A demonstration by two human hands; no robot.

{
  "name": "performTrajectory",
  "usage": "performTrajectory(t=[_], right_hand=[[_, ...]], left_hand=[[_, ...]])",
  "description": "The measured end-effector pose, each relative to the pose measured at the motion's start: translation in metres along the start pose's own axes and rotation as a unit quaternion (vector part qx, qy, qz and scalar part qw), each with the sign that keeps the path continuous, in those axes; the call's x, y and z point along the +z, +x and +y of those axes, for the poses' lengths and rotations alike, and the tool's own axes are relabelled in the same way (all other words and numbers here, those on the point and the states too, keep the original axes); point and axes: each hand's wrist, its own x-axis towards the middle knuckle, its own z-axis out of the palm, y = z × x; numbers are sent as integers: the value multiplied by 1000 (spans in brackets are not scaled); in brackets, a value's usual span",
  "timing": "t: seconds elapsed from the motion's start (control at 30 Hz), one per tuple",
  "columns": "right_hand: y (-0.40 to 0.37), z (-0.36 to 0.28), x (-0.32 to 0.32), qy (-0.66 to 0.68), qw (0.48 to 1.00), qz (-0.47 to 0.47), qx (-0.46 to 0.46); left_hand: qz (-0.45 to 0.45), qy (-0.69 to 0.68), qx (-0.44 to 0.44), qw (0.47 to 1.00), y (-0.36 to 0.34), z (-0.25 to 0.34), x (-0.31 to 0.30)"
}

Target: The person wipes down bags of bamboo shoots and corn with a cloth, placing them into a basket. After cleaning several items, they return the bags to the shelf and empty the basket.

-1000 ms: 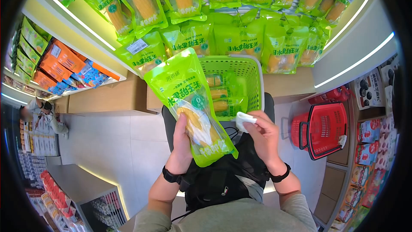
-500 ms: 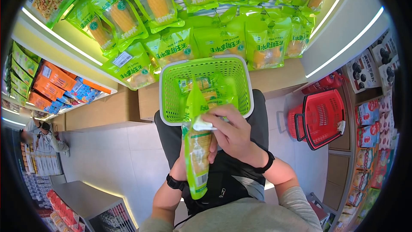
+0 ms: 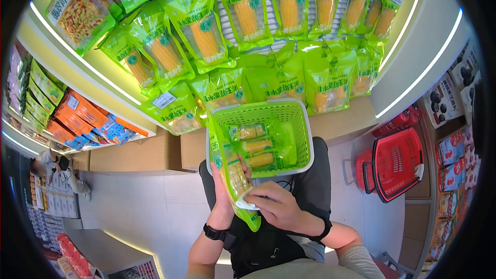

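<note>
Near the ledge [image 3: 135,154], left hand [image 3: 223,192] grips corn pouch [image 3: 233,171]; right hand [image 3: 279,207], pinching white cloth [image 3: 245,204], has moved lower.

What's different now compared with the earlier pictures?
The left hand has turned its corn packet from front-facing to edge-on. The right hand brought the white cloth onto the packet, then down to its lower end. Both grips stayed; packs still lie in the green basket.
</note>
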Motion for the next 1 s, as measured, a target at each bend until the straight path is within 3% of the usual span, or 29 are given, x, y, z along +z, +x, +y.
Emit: performTrajectory(t=[0.07,0.17,0.23,0.3,0.33,0.37,0.4,0.43,0.53,0.63,0.83,1.0], right_hand=[[-13,1,-8,5,1000,-18,11],[-30,13,-27,32,995,-80,49],[-40,33,-41,47,989,-123,64],[-50,60,-50,-5,987,-69,144],[-51,75,-54,-12,988,-70,137],[-52,91,-57,-80,982,7,169],[-53,106,-59,-146,966,85,198],[-52,119,-59,-150,966,84,192],[-55,157,-44,-190,948,175,184],[-64,188,-30,-239,940,159,183],[-62,183,-28,-295,927,171,155],[-63,184,-27,-301,925,173,156]], left_hand=[[72,79,16,994,7,7,12],[92,166,55,980,19,20,21],[48,210,97,972,30,34,7],[32,392,157,906,44,47,-2],[32,379,239,893,49,50,23],[28,375,245,893,54,53,43],[15,411,292,864,60,57,62],[4,444,337,830,67,60,78],[9,495,369,787,94,66,117],[-2,493,342,800,126,76,142],[-21,512,365,777,175,89,166],[-15,495,351,794,184,96,179]])
